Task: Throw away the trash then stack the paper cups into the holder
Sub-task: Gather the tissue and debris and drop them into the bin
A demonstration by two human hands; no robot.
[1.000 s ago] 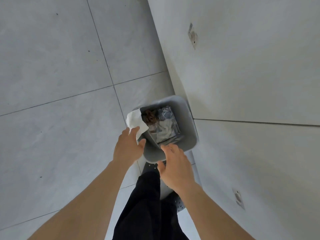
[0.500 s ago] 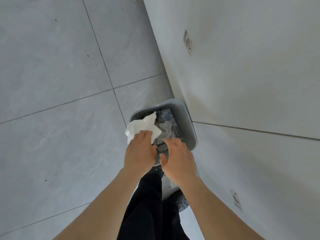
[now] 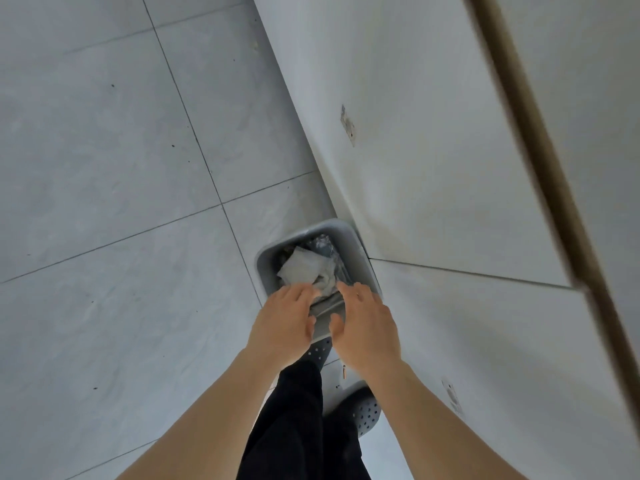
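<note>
**Letting the trash drop clean**

With the tissue (image 3: pixel 300 268) lying inside the bin (image 3: pixel 356 249), on top of the other rubbish, both hands hover over the bin's near edge. The left hand (image 3: pixel 282 323) and right hand (image 3: pixel 367 323) show loose, spread fingers, holding nothing. Draw them straight up, I'd judge, clear of the rim. Cups and holder are out of view.

We see a pale grey tiled floor (image 3: pixel 104 220) with dark grout lines; right of it rises a scuffed white wall (image 3: pixel 433 150)
</note>
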